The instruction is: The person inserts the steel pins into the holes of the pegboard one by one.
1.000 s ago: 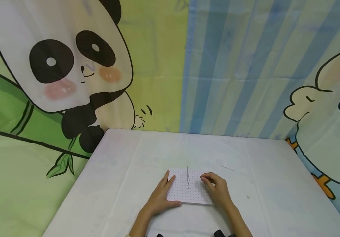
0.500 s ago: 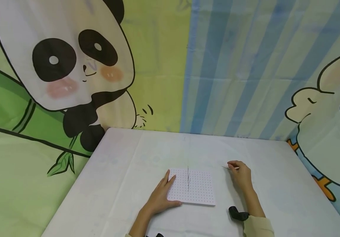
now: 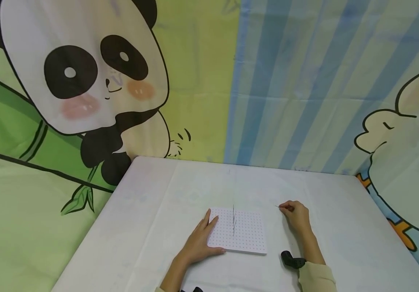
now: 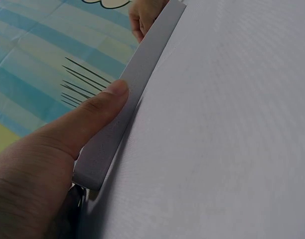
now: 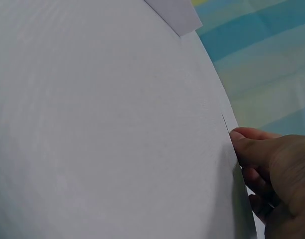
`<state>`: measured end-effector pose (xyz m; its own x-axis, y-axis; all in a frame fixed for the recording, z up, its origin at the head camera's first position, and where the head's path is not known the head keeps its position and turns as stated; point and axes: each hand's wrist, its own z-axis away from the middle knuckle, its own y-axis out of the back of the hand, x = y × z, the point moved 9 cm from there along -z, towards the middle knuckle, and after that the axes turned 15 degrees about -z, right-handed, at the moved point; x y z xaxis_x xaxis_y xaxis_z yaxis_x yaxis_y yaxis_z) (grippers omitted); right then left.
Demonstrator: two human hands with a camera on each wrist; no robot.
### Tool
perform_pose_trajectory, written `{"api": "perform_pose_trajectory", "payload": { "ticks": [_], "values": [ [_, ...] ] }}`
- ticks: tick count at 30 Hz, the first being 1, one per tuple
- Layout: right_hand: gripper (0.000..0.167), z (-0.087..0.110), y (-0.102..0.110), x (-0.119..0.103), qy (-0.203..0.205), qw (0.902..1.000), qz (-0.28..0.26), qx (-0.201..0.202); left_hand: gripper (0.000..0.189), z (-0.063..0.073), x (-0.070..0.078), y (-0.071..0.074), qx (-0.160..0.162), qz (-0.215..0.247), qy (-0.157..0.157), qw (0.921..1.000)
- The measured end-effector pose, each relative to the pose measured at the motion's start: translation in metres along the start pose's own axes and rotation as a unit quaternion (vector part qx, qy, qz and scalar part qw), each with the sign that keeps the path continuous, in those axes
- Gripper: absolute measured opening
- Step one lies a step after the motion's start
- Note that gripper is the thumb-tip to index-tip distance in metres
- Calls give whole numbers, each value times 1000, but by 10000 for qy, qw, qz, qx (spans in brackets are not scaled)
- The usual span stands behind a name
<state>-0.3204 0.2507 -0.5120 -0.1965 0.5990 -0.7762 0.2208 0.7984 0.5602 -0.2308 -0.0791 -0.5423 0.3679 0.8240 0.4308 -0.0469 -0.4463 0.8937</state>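
My left hand [image 3: 197, 242] holds a white square board [image 3: 249, 235] dotted with small holes. Its thumb lies along the near edge, while the other fingers reach over the left side. Several thin dark needles [image 4: 87, 73] stand up from the board in a row, seen past the thumb in the left wrist view. Off to the right of the board, my right hand [image 3: 298, 217] is low over the table. Between thumb and index finger it pinches a thin needle [image 5: 225, 121], whose free end points left; the rest is hidden by the fingers.
The board lies on a table with a white cover [image 3: 180, 186]. Behind it hangs a printed cloth [image 3: 289, 81] with a panda and stripes. A black device [image 3: 291, 259] is worn at the right wrist, by a beige sleeve [image 3: 317, 275].
From above the board, my right hand has moved right to the needle that lay on the table and now pinches it. My left hand has stayed on the board.
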Motion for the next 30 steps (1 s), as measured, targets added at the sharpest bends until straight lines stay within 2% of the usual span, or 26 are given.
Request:
{"api": "perform_pose_trajectory", "payload": {
  "ticks": [16, 24, 30],
  "values": [
    [14, 4, 1, 6, -135, 9996, -210, 155, 106, -1, -1, -2, -20, -86, 64, 9999],
    [5, 3, 1, 9, -57, 9994, -202, 276, 106, -1, -2, -2, -22, -80, 51, 10000],
    [6, 4, -1, 8, 53, 9995, -186, 235, 106, -1, -1, -2, -31, -59, 36, 10000]
  ]
}}
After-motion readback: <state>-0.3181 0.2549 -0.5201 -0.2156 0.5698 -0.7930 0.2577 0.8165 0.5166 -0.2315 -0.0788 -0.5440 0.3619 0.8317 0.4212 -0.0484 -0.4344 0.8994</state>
